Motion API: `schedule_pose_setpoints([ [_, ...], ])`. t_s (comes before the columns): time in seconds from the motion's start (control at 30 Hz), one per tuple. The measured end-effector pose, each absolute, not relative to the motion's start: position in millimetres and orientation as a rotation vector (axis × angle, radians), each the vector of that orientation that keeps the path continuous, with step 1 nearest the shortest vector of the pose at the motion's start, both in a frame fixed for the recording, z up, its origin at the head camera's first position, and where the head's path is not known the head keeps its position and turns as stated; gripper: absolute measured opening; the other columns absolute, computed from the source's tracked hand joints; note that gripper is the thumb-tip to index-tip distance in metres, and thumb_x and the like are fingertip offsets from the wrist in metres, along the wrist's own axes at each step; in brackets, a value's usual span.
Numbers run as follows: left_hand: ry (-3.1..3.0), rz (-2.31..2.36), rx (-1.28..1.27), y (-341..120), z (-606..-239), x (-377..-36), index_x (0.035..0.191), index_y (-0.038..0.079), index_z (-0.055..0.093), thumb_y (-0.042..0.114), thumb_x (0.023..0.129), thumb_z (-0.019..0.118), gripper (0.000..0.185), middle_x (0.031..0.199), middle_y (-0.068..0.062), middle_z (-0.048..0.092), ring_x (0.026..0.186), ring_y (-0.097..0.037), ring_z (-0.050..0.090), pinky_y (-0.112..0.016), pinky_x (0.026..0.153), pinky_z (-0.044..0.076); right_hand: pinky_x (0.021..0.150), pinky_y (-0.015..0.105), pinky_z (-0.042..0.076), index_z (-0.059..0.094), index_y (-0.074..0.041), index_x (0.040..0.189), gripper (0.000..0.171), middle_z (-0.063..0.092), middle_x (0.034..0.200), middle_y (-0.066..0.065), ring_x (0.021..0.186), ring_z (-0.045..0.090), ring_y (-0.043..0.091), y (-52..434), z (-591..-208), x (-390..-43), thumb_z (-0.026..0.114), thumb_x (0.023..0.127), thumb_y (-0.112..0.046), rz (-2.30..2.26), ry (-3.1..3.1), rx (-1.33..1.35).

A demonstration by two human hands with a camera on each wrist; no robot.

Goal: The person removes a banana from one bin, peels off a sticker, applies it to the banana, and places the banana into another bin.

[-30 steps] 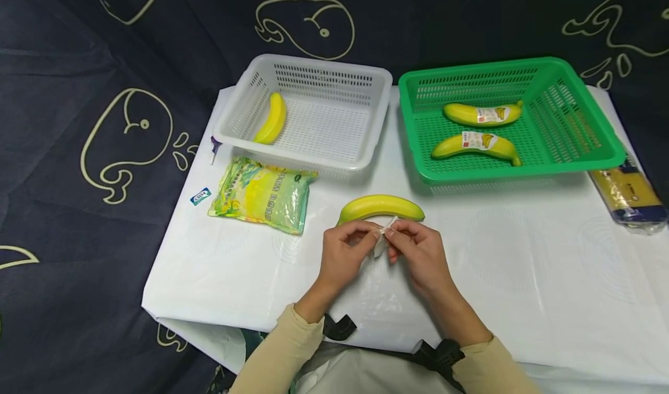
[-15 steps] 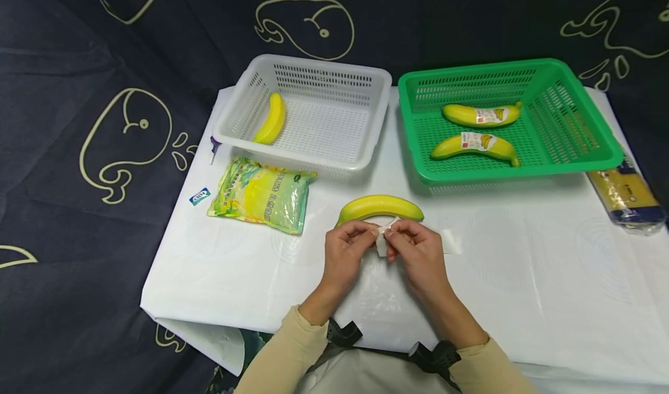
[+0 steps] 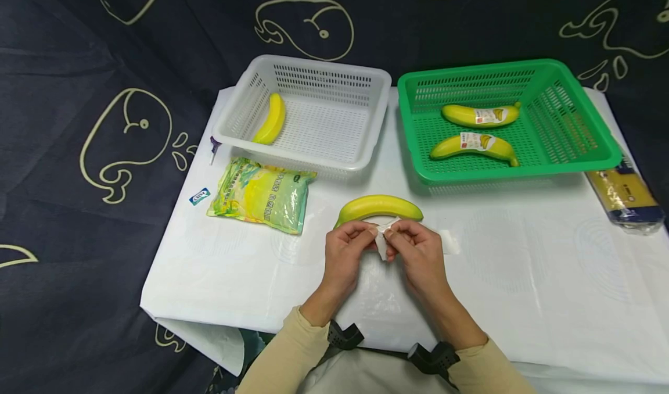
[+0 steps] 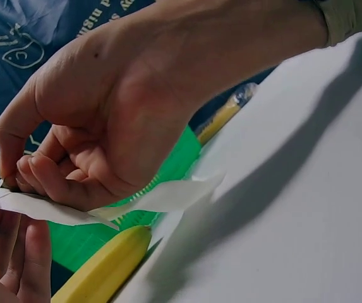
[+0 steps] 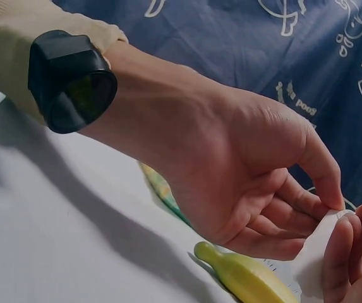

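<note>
White plastic-covered table [image 3: 522, 278], near edge middle: curved yellow banana [image 3: 378, 206] lies just beyond my hands. My left hand [image 3: 347, 254] and my right hand [image 3: 420, 251] both pinch a small white paper sticker [image 3: 382, 243] between curled fingertips, above the table.

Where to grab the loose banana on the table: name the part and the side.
Grip the banana round its thick middle, from above. It lies flat and arched, ends curving toward the person, with bare table around it; both hands sit just in front, pinching a white sticker.
</note>
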State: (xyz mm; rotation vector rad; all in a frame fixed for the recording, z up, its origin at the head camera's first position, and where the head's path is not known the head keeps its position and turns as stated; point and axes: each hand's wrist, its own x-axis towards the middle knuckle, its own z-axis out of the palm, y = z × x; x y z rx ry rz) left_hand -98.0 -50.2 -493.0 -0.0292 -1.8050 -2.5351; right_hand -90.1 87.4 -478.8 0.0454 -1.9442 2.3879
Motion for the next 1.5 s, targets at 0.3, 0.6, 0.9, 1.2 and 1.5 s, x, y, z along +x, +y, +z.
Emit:
schedule_pose_setpoints([
  [0.3, -1.817, -2.566, -0.065, -51.4, -492.6, -98.5, 0.092, -0.013, 0.066, 0.006, 0.086, 0.068, 0.020, 0.087, -0.012, 0.070, 0.075, -0.018, 0.067, -0.034, 0.066, 0.055, 0.053, 0.030, 0.053, 0.059, 0.011, 0.085, 0.012, 0.058, 0.064, 0.014, 0.055, 0.058, 0.017, 91.9, -481.5, -90.7, 0.063, 0.090, 0.001, 2.445, -1.933, 0.075],
  [0.6, -2.007, -1.971, -0.482, -53.8, -464.8, -93.6, 0.087, -0.008, 0.068, -0.011, 0.083, 0.065, 0.005, 0.089, -0.019, 0.069, 0.078, -0.024, 0.068, -0.038, 0.066, 0.056, 0.062, 0.036, 0.055, 0.055, 0.021, 0.093, 0.034, 0.059, 0.080, 0.022, 0.066, 0.061, 0.023, 99.7, -482.0, -90.0, 0.050, 0.101, -0.012, 2.585, -1.884, 0.247],
  [0.9, -2.059, -2.042, -0.461, -55.6, -456.0, -92.1, 0.086, -0.009, 0.067, -0.012, 0.083, 0.063, 0.005, 0.085, -0.019, 0.069, 0.071, -0.033, 0.068, -0.039, 0.065, 0.056, 0.058, 0.030, 0.053, 0.061, 0.007, 0.080, 0.019, 0.059, 0.068, 0.023, 0.057, 0.060, 0.026, 97.7, -482.5, -91.0, 0.064, 0.093, -0.006, 2.322, -2.106, 0.204],
  [1.2, -2.038, -2.188, -0.327, -54.6, -450.0, -90.2, 0.088, -0.012, 0.065, -0.011, 0.087, 0.060, 0.005, 0.084, -0.019, 0.069, 0.074, -0.034, 0.068, -0.025, 0.063, 0.053, 0.057, 0.031, 0.051, 0.062, 0.003, 0.080, 0.014, 0.057, 0.071, 0.020, 0.059, 0.057, 0.028, 91.9, -478.8, -87.3, 0.064, 0.092, -0.005, 2.258, -2.053, 0.218],
  [1.5, -2.016, -2.283, -0.268, -52.9, -451.2, -88.5, 0.088, -0.013, 0.063, -0.011, 0.087, 0.060, 0.004, 0.074, -0.025, 0.066, 0.062, -0.020, 0.061, -0.025, 0.052, 0.045, 0.055, 0.025, 0.049, 0.062, 0.007, 0.080, 0.012, 0.056, 0.071, 0.022, 0.058, 0.055, 0.030, 88.8, -458.7, -80.7, 0.061, 0.091, 0.003, 2.191, -2.101, 0.193],
])
